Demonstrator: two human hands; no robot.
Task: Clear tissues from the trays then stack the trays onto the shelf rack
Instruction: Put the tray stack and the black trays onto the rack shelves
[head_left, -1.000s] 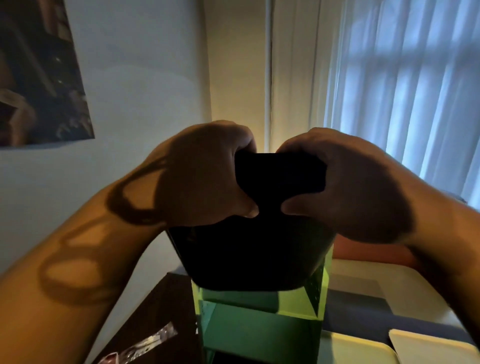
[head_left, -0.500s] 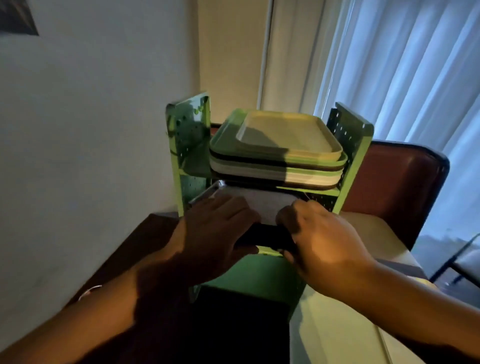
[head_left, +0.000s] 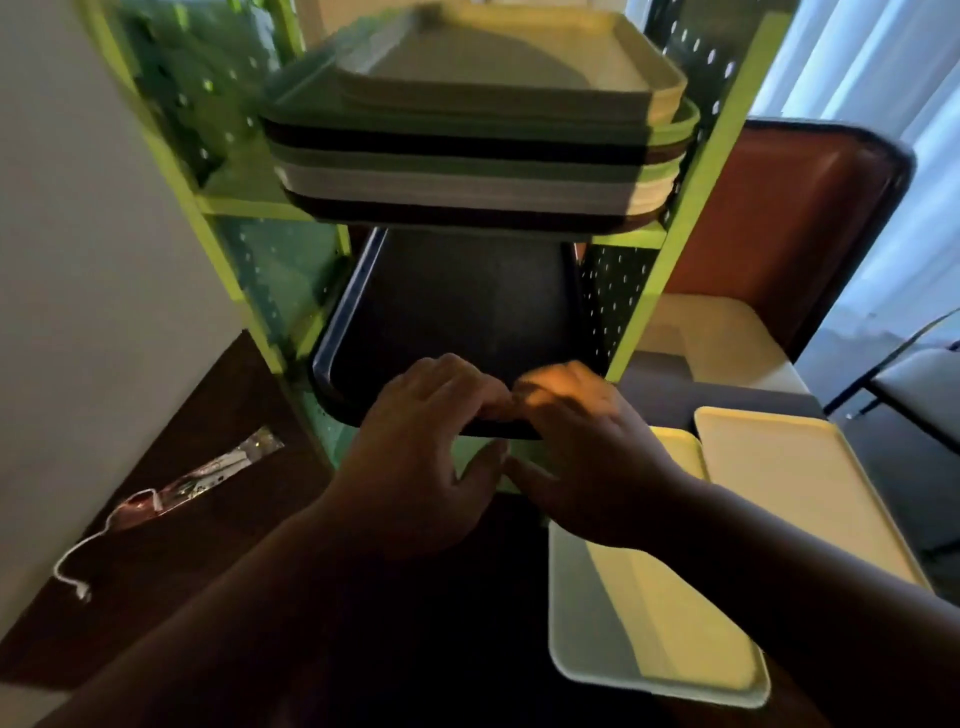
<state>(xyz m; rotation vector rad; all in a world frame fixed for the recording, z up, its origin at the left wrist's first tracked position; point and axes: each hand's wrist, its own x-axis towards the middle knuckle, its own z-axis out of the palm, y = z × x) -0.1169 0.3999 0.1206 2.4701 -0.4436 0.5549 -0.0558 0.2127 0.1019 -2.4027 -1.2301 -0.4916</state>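
We've got left hand (head_left: 415, 447) & right hand (head_left: 587, 441) pinched on the dark tray (head_left: 457, 306) front rim w/ fingers curled over, thumbs under; prob. stiff, light, slick, so hold both near-edge corners.

Two bare forearms, left hand (head_left: 415, 457), right hand (head_left: 587, 457)

Surroundings of the work area: furniture, wall and window.
A dark brown table (head_left: 218, 525) stands against a plain pale wall (head_left: 78, 260). On its left part lies a clear plastic wrapper (head_left: 208, 470), and just beside it a thin white cord (head_left: 85, 558) trails toward the table edge. Behind the table at right stands a reddish-brown chair back (head_left: 789, 218) with a dark rim. Pale vertical blinds (head_left: 883, 67) cover the window beyond.
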